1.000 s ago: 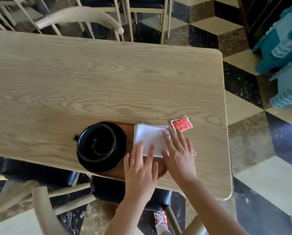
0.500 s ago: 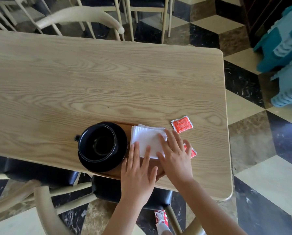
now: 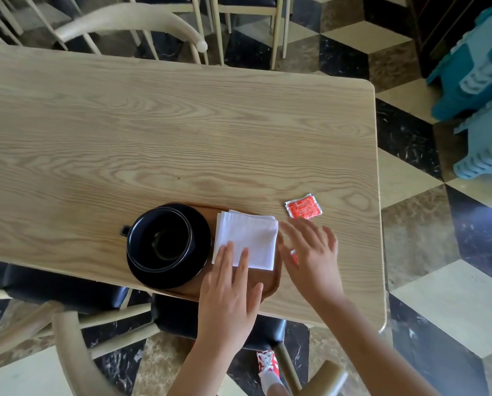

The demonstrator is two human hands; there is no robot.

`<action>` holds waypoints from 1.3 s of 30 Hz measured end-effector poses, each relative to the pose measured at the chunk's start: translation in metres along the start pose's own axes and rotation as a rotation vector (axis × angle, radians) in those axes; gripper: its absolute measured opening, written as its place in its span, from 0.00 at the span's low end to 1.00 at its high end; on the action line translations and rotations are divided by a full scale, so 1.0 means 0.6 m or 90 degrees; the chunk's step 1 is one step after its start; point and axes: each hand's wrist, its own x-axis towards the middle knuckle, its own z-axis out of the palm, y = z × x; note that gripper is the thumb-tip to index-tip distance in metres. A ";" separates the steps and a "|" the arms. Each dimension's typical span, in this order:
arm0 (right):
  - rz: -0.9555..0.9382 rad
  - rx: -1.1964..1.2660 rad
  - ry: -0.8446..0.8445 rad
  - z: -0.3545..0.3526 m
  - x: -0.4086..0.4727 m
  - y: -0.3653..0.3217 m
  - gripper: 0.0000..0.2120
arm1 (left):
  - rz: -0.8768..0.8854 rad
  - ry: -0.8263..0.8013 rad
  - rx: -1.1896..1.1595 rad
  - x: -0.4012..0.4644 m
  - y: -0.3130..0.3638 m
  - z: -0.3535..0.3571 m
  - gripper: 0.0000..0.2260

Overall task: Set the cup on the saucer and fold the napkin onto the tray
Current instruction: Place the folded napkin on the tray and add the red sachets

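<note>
A black cup (image 3: 161, 238) stands on a black saucer (image 3: 200, 224) at the left end of a brown wooden tray (image 3: 270, 284). A white folded napkin (image 3: 250, 238) lies flat on the tray's right half. My left hand (image 3: 230, 292) rests flat with its fingertips on the napkin's near left corner. My right hand (image 3: 310, 255) hovers just right of the napkin with fingers spread, holding nothing, and partly covers a second red packet (image 3: 294, 256).
A red sachet (image 3: 303, 206) lies on the light wooden table (image 3: 182, 124) beyond my right hand. Cream chairs stand at the far side and near left. Blue plastic stools (image 3: 479, 81) are stacked on the checkered floor at right.
The napkin has slid left, fully onto the tray. My right hand has lifted off it and moved to its right side; my left hand stays on its near edge.
</note>
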 end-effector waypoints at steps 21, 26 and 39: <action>0.071 -0.104 -0.223 -0.019 0.118 0.105 0.18 | 0.031 -0.021 0.118 0.121 0.127 0.040 0.14; 0.168 0.084 -0.141 -0.044 0.083 0.114 0.10 | 0.050 -0.034 0.089 0.118 0.140 0.036 0.13; 0.267 0.649 -0.221 -0.219 0.019 0.047 0.13 | -0.251 -0.218 -0.778 0.103 0.099 -0.072 0.09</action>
